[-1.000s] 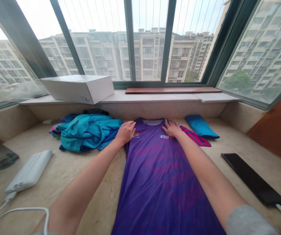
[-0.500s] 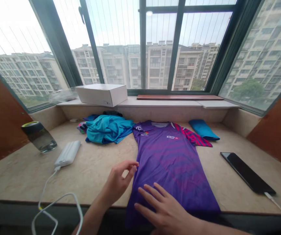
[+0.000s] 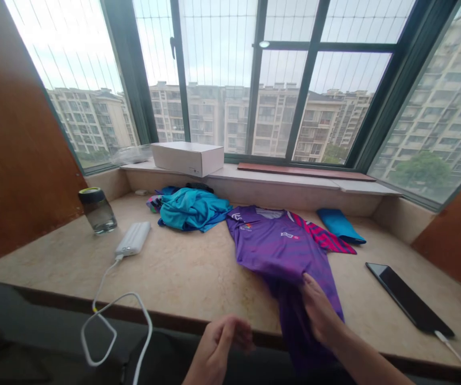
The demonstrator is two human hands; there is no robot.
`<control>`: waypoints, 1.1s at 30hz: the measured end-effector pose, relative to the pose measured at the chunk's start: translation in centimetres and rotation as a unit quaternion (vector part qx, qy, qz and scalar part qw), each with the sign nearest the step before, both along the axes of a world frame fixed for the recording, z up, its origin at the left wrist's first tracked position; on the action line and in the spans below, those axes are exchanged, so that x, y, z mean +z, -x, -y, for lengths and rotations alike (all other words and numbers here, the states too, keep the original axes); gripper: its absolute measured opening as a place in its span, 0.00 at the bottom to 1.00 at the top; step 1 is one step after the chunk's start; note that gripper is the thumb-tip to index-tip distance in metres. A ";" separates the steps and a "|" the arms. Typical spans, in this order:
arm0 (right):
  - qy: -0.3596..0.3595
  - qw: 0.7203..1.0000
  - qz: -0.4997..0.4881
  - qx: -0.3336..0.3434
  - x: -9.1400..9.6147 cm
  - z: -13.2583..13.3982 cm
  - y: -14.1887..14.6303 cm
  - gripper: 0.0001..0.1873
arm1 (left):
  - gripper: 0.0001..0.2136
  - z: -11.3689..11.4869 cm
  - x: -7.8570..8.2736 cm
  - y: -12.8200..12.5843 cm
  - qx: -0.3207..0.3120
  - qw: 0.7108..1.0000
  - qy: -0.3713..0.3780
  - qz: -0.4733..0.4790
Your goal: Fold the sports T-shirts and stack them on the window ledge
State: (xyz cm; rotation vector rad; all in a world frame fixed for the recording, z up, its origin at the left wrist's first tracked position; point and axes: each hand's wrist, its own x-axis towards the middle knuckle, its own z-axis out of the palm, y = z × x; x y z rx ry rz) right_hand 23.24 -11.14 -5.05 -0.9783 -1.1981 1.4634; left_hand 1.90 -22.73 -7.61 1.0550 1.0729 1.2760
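Note:
A purple short-sleeved jersey (image 3: 274,246) with a pink-striped sleeve lies front up on the stone ledge. Its lower left side is lifted and bunched toward the right, and the bottom hangs over the front edge. My right hand (image 3: 321,310) is closed on the jersey's side, fingertips pinching the fabric. Below the ledge's edge, left of the hanging cloth, my left hand (image 3: 226,342) has its fingers curled in, slightly blurred, with nothing visible in them. It is apart from the jersey.
A heap of turquoise clothing (image 3: 194,208) lies back left, beside a white power bank (image 3: 133,239) with a looped cable and a water bottle (image 3: 97,211). At right are a folded blue cloth (image 3: 340,225) and a charging phone (image 3: 407,297). A white box (image 3: 188,159) sits on the sill.
My right hand has gone from lying flat over the jersey to gripping its side, lifting it rightward. My left hand has moved down, away from the cloth. The view has shifted.

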 end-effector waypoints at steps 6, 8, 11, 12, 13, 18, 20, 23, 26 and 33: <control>0.215 0.963 -0.138 0.082 1.8 -1.1 -0.9 0.30 | 0.29 -5.6 2.2 -3.7 -0.058 0.968 0.133 0.205; 0.217 0.961 -0.146 0.088 1.6 -1.0 -1.4 0.30 | 0.26 -7.9 3.1 -4.1 -0.055 0.952 0.160 0.254; 0.216 0.962 -0.141 0.090 0.5 -0.7 -2.7 0.27 | 0.21 -10.2 4.0 -3.8 -0.043 0.946 0.153 0.282; 0.209 0.964 -0.133 0.096 0.0 -0.6 -3.2 0.27 | 0.19 -10.7 4.1 -3.5 -0.039 0.947 0.147 0.283; 0.195 0.967 -0.121 0.111 -0.4 -0.5 -3.7 0.27 | 0.16 -10.9 4.2 -3.3 -0.035 0.949 0.139 0.280; 0.018 0.965 0.027 0.262 -0.6 -1.1 -5.1 0.39 | 0.25 -10.6 4.1 -2.1 -0.026 0.974 0.085 0.207; -0.099 0.943 0.168 0.271 -0.2 -1.8 -4.9 0.39 | 0.28 -10.4 4.2 -1.2 -0.008 0.988 0.048 0.147; -0.209 0.860 0.408 0.224 -0.2 -2.9 -4.6 0.37 | 0.32 -10.0 4.5 1.3 0.047 0.999 0.003 -0.004; -0.232 0.774 0.549 0.213 -1.0 -3.6 -4.9 0.39 | 0.35 -9.4 5.0 4.8 0.084 0.972 -0.027 -0.217; -0.270 0.761 0.565 0.171 -1.4 -5.6 -6.2 0.35 | 0.20 -7.4 6.4 10.2 0.126 0.751 0.014 -0.648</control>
